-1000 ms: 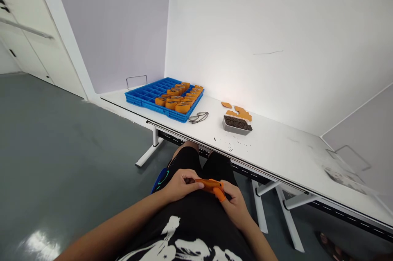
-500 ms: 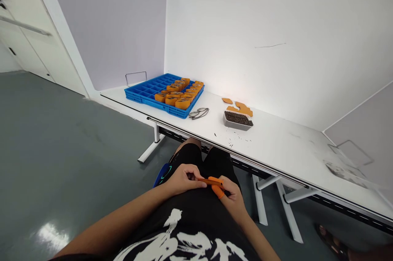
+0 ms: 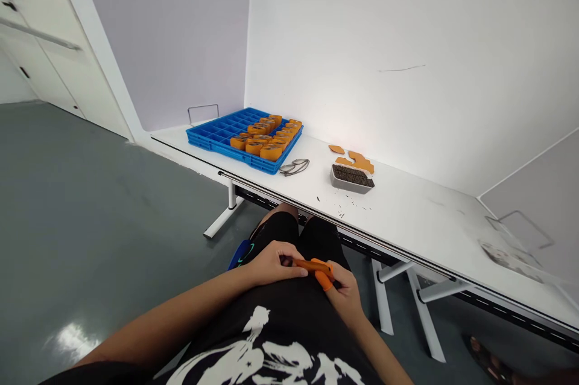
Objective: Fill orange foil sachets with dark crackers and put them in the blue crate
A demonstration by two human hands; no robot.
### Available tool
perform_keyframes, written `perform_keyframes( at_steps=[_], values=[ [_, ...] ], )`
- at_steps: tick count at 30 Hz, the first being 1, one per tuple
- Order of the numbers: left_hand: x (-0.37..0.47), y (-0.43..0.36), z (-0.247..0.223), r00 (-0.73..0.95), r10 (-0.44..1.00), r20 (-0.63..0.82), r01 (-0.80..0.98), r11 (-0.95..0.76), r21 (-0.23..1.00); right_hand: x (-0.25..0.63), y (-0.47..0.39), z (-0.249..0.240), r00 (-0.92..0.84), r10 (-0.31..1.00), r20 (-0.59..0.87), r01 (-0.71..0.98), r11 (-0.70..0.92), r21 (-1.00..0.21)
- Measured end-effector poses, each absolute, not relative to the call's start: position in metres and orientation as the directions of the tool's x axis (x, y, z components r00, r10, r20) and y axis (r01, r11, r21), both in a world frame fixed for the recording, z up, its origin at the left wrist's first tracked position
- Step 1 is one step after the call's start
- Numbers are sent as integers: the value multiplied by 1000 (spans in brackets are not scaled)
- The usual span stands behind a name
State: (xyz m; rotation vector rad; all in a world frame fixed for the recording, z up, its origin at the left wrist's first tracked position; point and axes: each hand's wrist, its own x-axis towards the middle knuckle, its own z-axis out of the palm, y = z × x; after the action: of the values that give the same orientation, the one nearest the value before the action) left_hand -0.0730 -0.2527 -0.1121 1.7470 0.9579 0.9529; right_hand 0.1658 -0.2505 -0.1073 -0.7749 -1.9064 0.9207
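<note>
In front of my belly, above my lap, my left hand pinches one end of a thin orange-brown piece between thumb and fingers. My right hand is closed on its other end. Bright orange finger covers sit on the right thumb and a finger. The piece is seen nearly edge-on, with a small dark spot by the right fingers; its exact kind cannot be made out. On the table, a grey tub is packed with rows of small dark strips. Flat orange-brown pieces lie behind it.
A blue compartment tray on the white table holds several orange-brown curved pieces with dark items in them. Eyeglasses lie beside it. Dark crumbs dot the tabletop near the tub. A person's foot shows at lower right.
The orange-brown piece has tilted slightly and shows more of its face between my hands. Both hands stay closed on it; the view has shifted a little.
</note>
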Motion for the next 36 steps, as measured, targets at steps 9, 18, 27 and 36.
perform_keyframes(
  at_steps=[9, 18, 27, 36],
  values=[
    [-73, -256, -117, 342, 896, 282, 169, -354, 920, 166, -249, -115, -403, 832, 381, 183, 481, -857],
    [-73, -253, -124, 401, 877, 264, 150, -348, 926, 169, -252, -114, -253, 839, 481, 237, 536, -811],
    [-74, -253, -123, 362, 903, 231, 159, -304, 939, 164, -246, -117, -403, 858, 317, 256, 439, -861],
    [-72, -251, -136, 278, 947, 162, 139, -206, 969, 166, -244, -120, -346, 888, 303, 264, 401, -877]
  ],
)
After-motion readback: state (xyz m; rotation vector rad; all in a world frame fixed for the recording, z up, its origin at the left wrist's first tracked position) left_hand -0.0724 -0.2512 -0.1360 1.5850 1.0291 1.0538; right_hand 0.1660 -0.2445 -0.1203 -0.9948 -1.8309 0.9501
